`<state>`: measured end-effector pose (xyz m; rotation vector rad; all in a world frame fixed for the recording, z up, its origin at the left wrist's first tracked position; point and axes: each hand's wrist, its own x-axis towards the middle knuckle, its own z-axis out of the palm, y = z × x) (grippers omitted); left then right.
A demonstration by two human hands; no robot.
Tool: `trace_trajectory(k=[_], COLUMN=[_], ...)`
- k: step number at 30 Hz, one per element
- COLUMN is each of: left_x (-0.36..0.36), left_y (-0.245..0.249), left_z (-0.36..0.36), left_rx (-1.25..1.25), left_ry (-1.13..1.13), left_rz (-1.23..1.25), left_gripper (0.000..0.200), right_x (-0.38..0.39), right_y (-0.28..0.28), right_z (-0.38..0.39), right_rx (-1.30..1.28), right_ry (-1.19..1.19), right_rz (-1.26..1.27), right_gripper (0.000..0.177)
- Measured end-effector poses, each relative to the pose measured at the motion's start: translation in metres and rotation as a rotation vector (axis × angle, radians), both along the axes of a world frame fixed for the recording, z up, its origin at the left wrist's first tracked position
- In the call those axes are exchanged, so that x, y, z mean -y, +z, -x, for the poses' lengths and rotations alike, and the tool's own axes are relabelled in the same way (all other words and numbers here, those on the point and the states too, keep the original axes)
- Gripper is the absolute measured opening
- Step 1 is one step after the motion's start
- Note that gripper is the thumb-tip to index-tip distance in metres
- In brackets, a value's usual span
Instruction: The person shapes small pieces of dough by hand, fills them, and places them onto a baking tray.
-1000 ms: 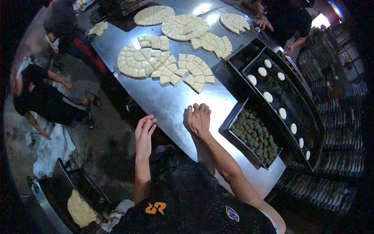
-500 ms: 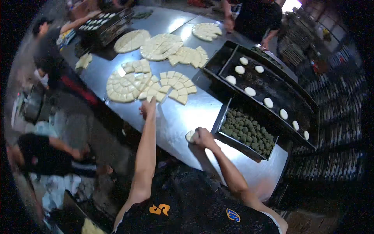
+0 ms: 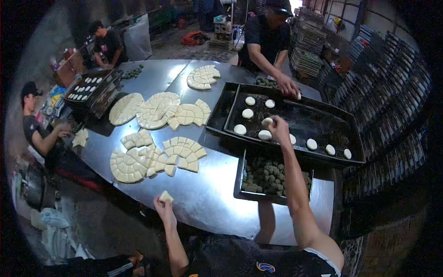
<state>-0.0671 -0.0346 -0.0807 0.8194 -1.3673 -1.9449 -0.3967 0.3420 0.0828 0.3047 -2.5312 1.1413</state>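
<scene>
My left hand [image 3: 164,210] pinches a small wedge of dough [image 3: 166,196] above the near edge of the metal table. Over the large black baking tray [image 3: 295,147], my right hand [image 3: 280,131] grips a round white dough bun [image 3: 266,122]. Several flattened buns [image 3: 311,144] lie in that tray, one partly hidden by my wrist. A smaller metal tray [image 3: 240,191], partly behind my right forearm, holds several dark green filling balls [image 3: 263,173]. Left of centre lies a cut dough slab [image 3: 127,166], with loose cut pieces [image 3: 184,152] beside it.
More scored dough slabs [image 3: 159,110] lie farther back on the steel table [image 3: 217,177]. Across from me, a co-worker's hand [image 3: 289,87] reaches into the black tray's far side. Other people work at the left. Stacked trays [image 3: 385,78] stand at the right.
My right hand has moved from the tabletop to the black tray with the bun. My left hand has drawn back from the cut dough, now with a piece. The view has tilted up.
</scene>
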Motion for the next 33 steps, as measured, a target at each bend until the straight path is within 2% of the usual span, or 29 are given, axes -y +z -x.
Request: trace_trajectory(k=[1, 2, 4, 5, 7, 8, 9, 10, 11, 12, 13, 15, 17, 18, 19, 21, 22, 26, 29, 31, 32, 33], left_x=[-0.01, -0.016, -0.023, -0.026, -0.032, -0.035, -0.038, -0.042, -0.048, -0.057, -0.069, -0.099, -0.131, -0.148, -0.163, -0.18, -0.182, -0.185, -0.183, -0.175, -0.179, -0.177], left_y=[0.011, 0.019, 0.028, 0.032, 0.047, 0.053, 0.057, 0.06, 0.063, 0.077, 0.081, 0.09, 0.089, 0.082, 0.076, 0.071, 0.072, 0.07, 0.064, 0.063, 0.062, 0.063], left_z=[-0.008, -0.011, -0.015, -0.017, -0.016, -0.012, -0.005, -0.002, 0.001, 0.009, 0.017, 0.034, 0.043, 0.045, 0.045, 0.039, 0.037, 0.033, 0.033, 0.032, 0.033, 0.033], left_rx=[-0.01, -0.022, -0.06, -0.088, -0.113, -0.138, -0.136, -0.158, -0.175, -0.145, -0.115, -0.061, -0.011, -0.075, -0.064, -0.084, -0.079, 0.0, 0.063, 0.068, -0.049, -0.05], left_ry=[-0.023, -0.046, -0.076, -0.108, -0.118, -0.126, -0.13, -0.195, -0.262, -0.329, -0.363, -0.475, -0.652, -0.666, -0.663, -0.688, -0.694, -0.807, -0.873, -0.979, -0.893, -0.896], left_rz=[-0.111, -0.223, -0.296, -0.369, -0.4, -0.432, -0.431, -0.389, -0.348, -0.327, -0.293, -0.239, -0.122, -0.026, 0.048, 0.022, 0.014, 0.038, -0.004, -0.043, -0.046, -0.05], left_gripper=[0.044, 0.042, 0.039, 0.036, 0.034, 0.032, 0.032, 0.033, 0.034, 0.036, 0.036, 0.035, 0.031, 0.029, 0.025, 0.032, 0.032, 0.026, 0.016, 0.019, 0.017, 0.017], right_x=[-0.007, -0.011, -0.016, -0.017, -0.013, -0.007, 0.011, 0.025, 0.043, 0.06, 0.078, 0.102, 0.118, 0.121, 0.123, 0.117, 0.116, 0.102, 0.095, 0.092, 0.09, 0.087], right_y=[-0.004, -0.009, -0.023, -0.032, -0.043, -0.056, -0.037, -0.03, -0.028, -0.031, -0.037, -0.072, -0.087, -0.085, -0.091, -0.093, -0.086, -0.094, -0.078, -0.08, -0.079, -0.077], right_z=[0.022, 0.04, 0.065, 0.073, 0.074, 0.067, 0.035, 0.013, -0.022, -0.057, -0.092, -0.151, -0.194, -0.21, -0.215, -0.221, -0.225, -0.23, -0.232, -0.228, -0.224, -0.22], right_rx=[-0.07, -0.08, -0.219, -0.22, 0.149, -0.149, -0.232, -0.249, -0.403, -0.131, -0.041, 0.335, 0.645, 0.634, 0.468, 0.503, 0.44, 0.247, 0.237, 0.295, 0.365, 0.432], right_ry=[-0.081, -0.08, -0.142, -0.142, -0.024, -0.063, -0.08, -0.03, 0.044, 0.129, 0.207, 0.374, 0.335, 0.208, 0.015, -0.163, -0.208, -0.189, -0.224, -0.24, -0.16, -0.081], right_rz=[-0.112, -0.111, -0.393, -0.393, -0.557, -0.4, -0.251, -0.21, -0.011, 0.227, 0.33, 0.489, 0.649, 0.692, 0.564, 0.631, 0.608, 0.431, 0.401, 0.445, 0.351, 0.257], right_gripper=[0.017, 0.017, 0.025, 0.025, 0.025, 0.023, 0.024, 0.024, 0.023, 0.024, 0.027, 0.036, 0.05, 0.058, 0.061, 0.064, 0.066, 0.065, 0.063, 0.061, 0.059, 0.057])
